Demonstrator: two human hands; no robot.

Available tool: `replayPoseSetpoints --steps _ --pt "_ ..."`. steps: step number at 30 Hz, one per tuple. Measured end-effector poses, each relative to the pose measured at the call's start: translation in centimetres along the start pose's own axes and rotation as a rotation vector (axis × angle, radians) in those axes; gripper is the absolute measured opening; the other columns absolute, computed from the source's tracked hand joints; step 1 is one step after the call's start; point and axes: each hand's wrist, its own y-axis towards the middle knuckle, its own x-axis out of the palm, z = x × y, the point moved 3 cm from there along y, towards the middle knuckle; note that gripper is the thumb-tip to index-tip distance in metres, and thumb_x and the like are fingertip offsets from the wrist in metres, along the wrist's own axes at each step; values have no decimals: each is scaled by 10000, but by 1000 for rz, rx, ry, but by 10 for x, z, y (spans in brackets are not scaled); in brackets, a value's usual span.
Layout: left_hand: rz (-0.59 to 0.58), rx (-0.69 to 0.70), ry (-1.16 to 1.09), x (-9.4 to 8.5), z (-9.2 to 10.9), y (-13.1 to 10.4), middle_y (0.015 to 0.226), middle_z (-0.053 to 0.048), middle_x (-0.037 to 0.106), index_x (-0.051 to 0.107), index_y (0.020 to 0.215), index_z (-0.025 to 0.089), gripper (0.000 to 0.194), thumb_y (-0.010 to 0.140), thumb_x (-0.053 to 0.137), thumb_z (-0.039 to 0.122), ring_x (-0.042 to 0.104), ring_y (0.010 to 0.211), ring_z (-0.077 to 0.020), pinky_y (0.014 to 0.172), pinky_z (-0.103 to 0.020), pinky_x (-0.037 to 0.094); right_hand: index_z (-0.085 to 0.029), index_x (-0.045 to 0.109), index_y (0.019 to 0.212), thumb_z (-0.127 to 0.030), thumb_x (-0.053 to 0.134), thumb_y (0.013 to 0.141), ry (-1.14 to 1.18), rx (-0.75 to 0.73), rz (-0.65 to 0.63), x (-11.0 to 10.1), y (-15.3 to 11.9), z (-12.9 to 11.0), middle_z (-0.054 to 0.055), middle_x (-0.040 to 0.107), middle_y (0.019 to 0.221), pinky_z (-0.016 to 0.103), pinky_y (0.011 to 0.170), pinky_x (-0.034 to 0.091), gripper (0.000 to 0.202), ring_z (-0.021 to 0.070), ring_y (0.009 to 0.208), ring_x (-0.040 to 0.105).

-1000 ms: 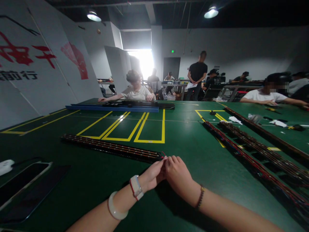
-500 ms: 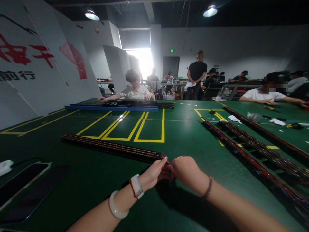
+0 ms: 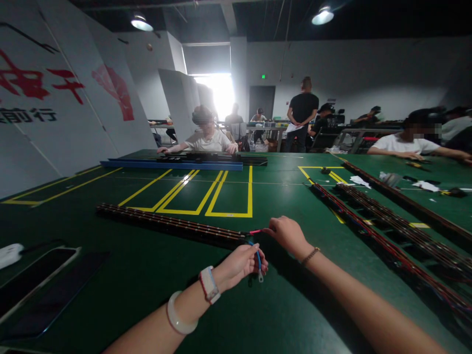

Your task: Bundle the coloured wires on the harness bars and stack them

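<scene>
A long dark bar with copper-coloured strips lies on the green table, slanting down to the right. Short wires come out of its right end. My left hand is closed round a blue wire, whose metal ring terminal hangs below the fingers. Pinched in my right hand is a red wire, stretched sideways from the bar's end. The tip of the red wire is hidden by the fingers.
Bundles of long bars with red and blue wires lie at the right. A blue channel spans the far side, before a seated person. Dark flat devices lie at the left. Yellow tape marks the table.
My hands have moved apart. The right hand has gone up and right with the red wire; the left hand has stayed nearly in place, and the blue wire now shows.
</scene>
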Motion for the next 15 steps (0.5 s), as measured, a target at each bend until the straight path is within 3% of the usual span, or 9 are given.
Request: replayPoseSetpoints --steps 3,7,15 --pt "0 2 0 0 -2 1 774 -119 656 513 828 97 255 910 452 330 648 685 -162 730 -311 494 -193 653 767 -436 566 869 36 -93 66 17 3 5 48 636 813 282 693 366 277 190 807 573" --pt "1 -37 31 1 0 -1 822 -129 663 506 894 99 266 918 428 352 668 718 -182 742 -332 500 -185 654 780 -467 558 866 129 -100 112 31 3 12 39 625 784 277 703 357 309 174 780 551" --pt "-35 -31 323 -9 8 -6 643 -9 566 561 869 101 405 836 512 501 566 518 -104 528 -228 436 -198 665 851 -447 571 864 274 -122 146 41 3 15 27 602 794 258 701 353 266 152 765 518"
